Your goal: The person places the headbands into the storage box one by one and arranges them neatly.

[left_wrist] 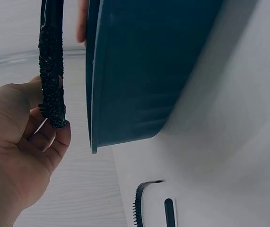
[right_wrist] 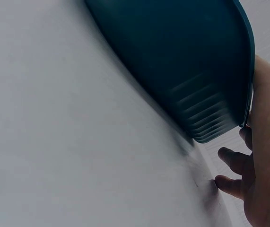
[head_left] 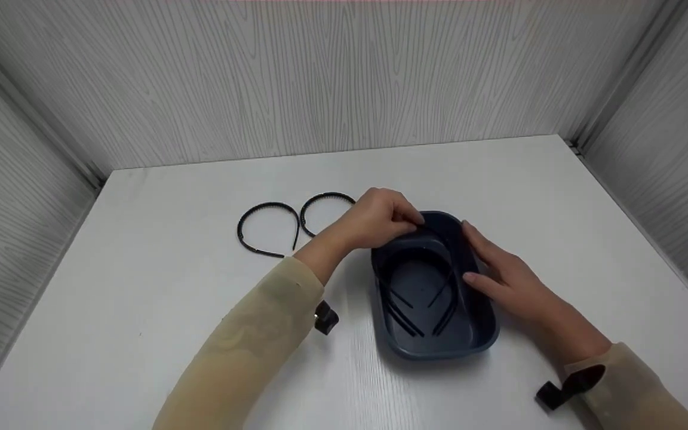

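Note:
My left hand (head_left: 380, 218) pinches a black headband (left_wrist: 52, 71) over the far left part of a dark blue plastic basin (head_left: 439, 353). In the left wrist view, a textured or toothed stretch of that headband lies between thumb and fingers. Other black headbands lie in the basin, their ends toward me; overlap hides how many. At the basin's right side, my right hand (head_left: 514, 283) touches the rim with thumb and forefinger. The right wrist view shows its other fingers (right_wrist: 231, 158) loosely bent outside the wall.
Two more black headbands lie on the white table left of the basin: one further left (head_left: 242, 224), one (head_left: 303, 218) partly behind my left arm. Pale wood-grain panels (head_left: 320, 77) stand at the back and both sides. Each wrist carries a black strap piece (head_left: 326, 318).

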Tool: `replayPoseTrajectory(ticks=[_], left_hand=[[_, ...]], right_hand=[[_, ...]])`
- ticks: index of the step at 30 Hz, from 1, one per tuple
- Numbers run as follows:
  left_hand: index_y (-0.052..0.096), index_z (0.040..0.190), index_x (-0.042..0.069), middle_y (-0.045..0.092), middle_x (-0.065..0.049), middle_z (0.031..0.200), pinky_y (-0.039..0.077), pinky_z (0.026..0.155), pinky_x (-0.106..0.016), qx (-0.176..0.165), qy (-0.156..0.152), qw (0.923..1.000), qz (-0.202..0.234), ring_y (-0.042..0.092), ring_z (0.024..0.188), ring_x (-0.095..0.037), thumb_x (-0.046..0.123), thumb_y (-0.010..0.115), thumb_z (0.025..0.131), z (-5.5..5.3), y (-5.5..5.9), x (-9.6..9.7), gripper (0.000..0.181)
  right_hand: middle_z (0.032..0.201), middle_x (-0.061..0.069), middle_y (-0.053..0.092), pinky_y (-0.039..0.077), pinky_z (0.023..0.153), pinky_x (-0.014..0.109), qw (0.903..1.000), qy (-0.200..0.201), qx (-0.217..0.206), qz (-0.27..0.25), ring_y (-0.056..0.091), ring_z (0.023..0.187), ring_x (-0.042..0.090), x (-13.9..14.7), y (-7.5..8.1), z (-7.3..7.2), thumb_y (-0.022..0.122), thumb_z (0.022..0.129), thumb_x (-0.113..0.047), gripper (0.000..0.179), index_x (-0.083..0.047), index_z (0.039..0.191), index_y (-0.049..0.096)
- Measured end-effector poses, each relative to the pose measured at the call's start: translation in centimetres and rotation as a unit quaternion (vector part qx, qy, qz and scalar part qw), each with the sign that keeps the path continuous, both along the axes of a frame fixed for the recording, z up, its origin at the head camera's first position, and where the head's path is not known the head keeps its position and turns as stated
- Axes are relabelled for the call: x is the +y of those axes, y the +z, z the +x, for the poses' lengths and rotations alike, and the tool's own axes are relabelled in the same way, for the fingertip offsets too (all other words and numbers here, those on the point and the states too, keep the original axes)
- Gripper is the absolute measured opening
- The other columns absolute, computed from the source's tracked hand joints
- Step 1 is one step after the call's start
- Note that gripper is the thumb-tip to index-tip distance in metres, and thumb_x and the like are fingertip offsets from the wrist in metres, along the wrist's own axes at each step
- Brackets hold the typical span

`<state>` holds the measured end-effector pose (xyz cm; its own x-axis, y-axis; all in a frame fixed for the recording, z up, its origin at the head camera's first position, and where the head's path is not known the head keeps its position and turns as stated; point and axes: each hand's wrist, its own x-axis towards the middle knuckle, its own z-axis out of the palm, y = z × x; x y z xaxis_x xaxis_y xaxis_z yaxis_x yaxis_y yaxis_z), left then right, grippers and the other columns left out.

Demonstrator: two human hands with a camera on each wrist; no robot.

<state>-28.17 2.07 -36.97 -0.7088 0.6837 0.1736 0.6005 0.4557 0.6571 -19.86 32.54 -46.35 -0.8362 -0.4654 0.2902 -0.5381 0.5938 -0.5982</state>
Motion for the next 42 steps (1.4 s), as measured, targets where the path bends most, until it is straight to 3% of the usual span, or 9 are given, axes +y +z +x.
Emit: replayPoseTrajectory(ticks=[14,42], left_hand=[[0.083,0.116,0.010,0.077,-0.003,0.116,0.052,0.094,-0.020,0.008,-0.009,0.9999,-0.009,0.069,0.112,-0.015,0.009,0.074,0.101,0.1,-1.4,1.6,0.018],[0.084,0.116,0.011,0.079,-0.001,0.116,0.054,0.090,-0.022,0.015,-0.009,0.9997,-0.019,0.070,0.107,-0.012,0.010,0.075,0.100,0.6,-3.5,1.5,0.018]], right_hand=[[0.176,-0.004,0.020,0.016,0.123,0.015,0.9999,-0.009,-0.010,0.009,0.023,0.159,0.018,0.2,0.2,0.1,0.065,0.106,-0.023,0.082,-0.023,0.172,0.017],[0.176,-0.004,0.020,0.016,0.123,0.016,0.9999,-0.005,-0.008,0.005,0.022,0.160,0.016,0.1,0.2,0.0,0.066,0.106,-0.021,0.081,-0.022,0.172,0.018]])
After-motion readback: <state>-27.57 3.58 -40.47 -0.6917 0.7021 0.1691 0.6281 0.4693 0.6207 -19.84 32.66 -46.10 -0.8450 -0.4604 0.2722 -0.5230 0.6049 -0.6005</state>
